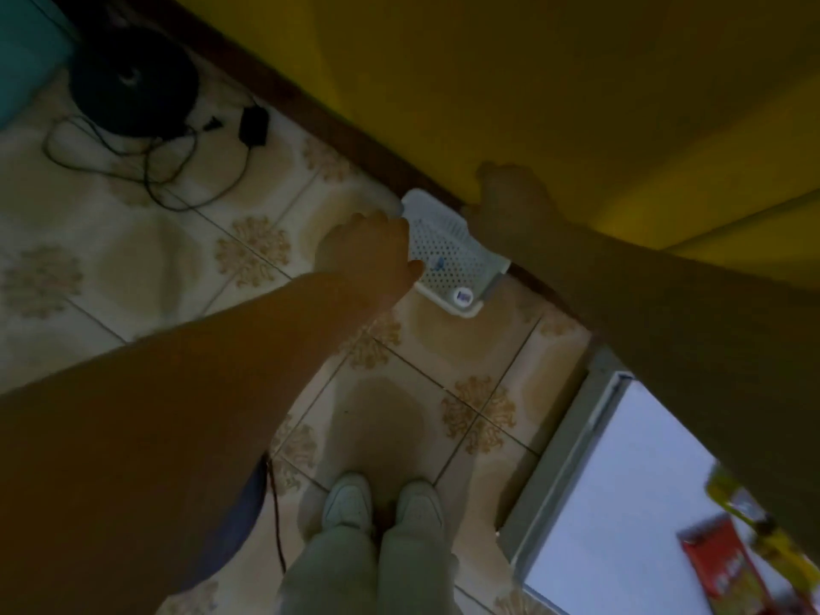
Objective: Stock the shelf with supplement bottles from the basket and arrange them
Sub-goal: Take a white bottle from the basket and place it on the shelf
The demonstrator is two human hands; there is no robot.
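Note:
A white perforated plastic basket (pixel 448 246) sits on the tiled floor against the base of a yellow wall. Inside it, near its front corner, lies one small white bottle (pixel 463 296) with a blue label; a small blue item (pixel 439 261) shows on the basket's bottom. My left hand (pixel 368 248) holds the basket's left rim, fingers over the edge. My right hand (pixel 510 206) grips the far right rim next to the wall, fingers curled under. The view is dim and blurred. No shelf is in view.
A black round fan base (pixel 133 79) with loose cables and an adapter (pixel 254 125) lies at the upper left. A glass-topped case (pixel 621 503) with snack packets stands at the lower right. My shoes (pixel 381 503) are on the tiles below.

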